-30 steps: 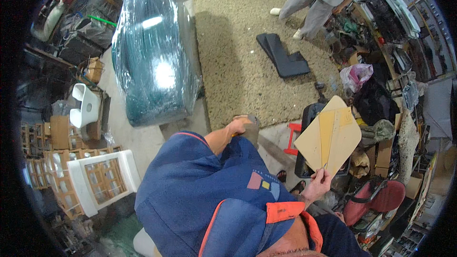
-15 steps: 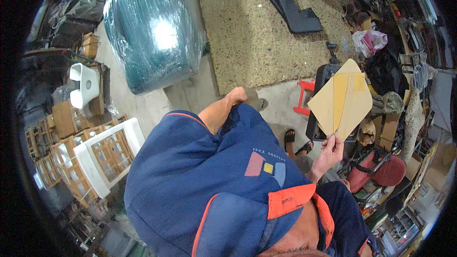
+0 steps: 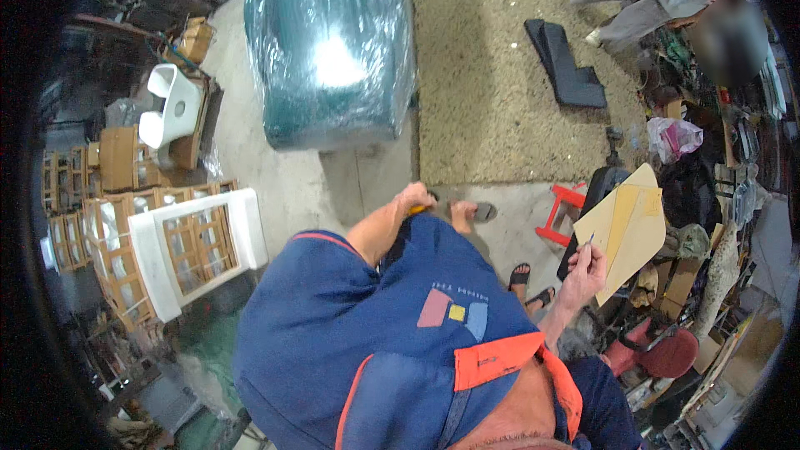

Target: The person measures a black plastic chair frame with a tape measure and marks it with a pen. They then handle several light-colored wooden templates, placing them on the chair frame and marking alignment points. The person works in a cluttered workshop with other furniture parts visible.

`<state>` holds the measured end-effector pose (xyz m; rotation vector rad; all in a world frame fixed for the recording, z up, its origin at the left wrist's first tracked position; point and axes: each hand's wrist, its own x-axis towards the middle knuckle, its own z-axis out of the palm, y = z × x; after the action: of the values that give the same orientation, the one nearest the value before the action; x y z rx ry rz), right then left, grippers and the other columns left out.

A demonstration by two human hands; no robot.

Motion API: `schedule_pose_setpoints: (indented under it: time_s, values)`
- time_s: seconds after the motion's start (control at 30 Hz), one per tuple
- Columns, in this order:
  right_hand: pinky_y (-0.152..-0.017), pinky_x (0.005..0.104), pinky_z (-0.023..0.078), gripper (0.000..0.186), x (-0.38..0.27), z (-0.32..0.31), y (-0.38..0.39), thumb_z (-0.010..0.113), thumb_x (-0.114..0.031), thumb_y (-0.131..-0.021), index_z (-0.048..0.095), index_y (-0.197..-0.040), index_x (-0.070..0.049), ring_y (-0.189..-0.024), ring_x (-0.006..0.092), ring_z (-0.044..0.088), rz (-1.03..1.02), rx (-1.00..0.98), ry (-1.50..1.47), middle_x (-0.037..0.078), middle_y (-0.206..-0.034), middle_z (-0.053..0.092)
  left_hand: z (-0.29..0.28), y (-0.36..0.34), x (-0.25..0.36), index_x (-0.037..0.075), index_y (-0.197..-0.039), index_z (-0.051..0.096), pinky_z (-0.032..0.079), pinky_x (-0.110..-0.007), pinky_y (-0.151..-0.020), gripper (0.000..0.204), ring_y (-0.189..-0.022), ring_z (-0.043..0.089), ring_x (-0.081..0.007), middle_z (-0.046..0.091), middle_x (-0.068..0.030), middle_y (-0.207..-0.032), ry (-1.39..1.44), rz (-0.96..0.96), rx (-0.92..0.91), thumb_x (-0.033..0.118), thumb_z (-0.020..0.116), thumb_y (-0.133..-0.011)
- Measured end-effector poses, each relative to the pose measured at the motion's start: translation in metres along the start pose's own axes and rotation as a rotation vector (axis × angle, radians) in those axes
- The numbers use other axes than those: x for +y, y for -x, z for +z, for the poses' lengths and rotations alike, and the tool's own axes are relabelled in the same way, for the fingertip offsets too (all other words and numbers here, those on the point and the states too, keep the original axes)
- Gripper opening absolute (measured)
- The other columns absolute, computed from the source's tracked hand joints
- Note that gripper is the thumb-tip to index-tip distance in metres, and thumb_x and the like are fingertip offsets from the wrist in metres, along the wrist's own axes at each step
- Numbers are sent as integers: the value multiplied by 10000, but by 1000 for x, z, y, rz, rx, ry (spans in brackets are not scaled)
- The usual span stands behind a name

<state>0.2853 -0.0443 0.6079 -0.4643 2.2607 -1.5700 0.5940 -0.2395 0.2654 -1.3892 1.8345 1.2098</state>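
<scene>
My left hand (image 3: 414, 197) is closed in front of my waist, around something with a yellow part and a dark end. Most of that item is hidden by the fingers. My right hand (image 3: 587, 270) pinches a thin pen-like tool (image 3: 591, 239), its tip pointing away from me. Right beside that hand lies a cream angular sheet (image 3: 640, 243) with a narrower yellow piece (image 3: 632, 215) on top of it. Both rest on a dark seat-like support (image 3: 602, 189), largely covered by the sheet.
A film-wrapped green bulky piece (image 3: 329, 58) stands ahead beside a speckled foam slab (image 3: 467, 117) bearing a dark L-shaped pad (image 3: 567, 67). Left are a white stool (image 3: 173, 107) and wooden crates (image 3: 121, 258). A red frame (image 3: 560, 215) and another person (image 3: 642, 0) are right.
The whole view has shifted, bringing more of the other person into sight. My right hand has moved from the sheet's near tip to its left side, still pinching the thin tool.
</scene>
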Motion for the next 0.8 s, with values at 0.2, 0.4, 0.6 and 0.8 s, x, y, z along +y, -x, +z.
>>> schedule_pose_setpoints:
  time_s: [0.2,0.4,0.6,0.8]
  values:
    - [-617,232,452,104,6,44,81,633,-89,-996,647,-1034,7,-695,75,558,40,-13,32,28,-850,637,-9,27,-80,4,-976,761,582,-437,-791,612,-924,730,-364,751,-201,-1016,68,-117,28,556,764,-710]
    - [-681,265,499,112,-10,76,128,686,-67,-942,683,-1020,13,-764,107,610,-43,-8,199,15,-856,661,-6,34,-160,40,-990,748,569,-447,-764,457,-875,728,-337,735,-197,-924,75,-105,-14,402,717,-713]
    - [-606,292,465,111,-31,54,133,728,-54,-867,726,-969,-9,-665,145,580,-188,172,149,102,-839,688,-20,9,-175,-16,-911,736,554,-502,-747,442,-904,710,-449,706,-287,-916,-360,260,-67,395,582,-862]
    - [-597,302,480,100,-15,8,172,723,-41,-863,723,-955,1,-637,154,603,-52,376,124,102,-787,686,-24,-20,-124,-12,-972,733,537,-499,-778,464,-982,699,-434,697,-298,-985,-595,367,-303,411,574,-866]
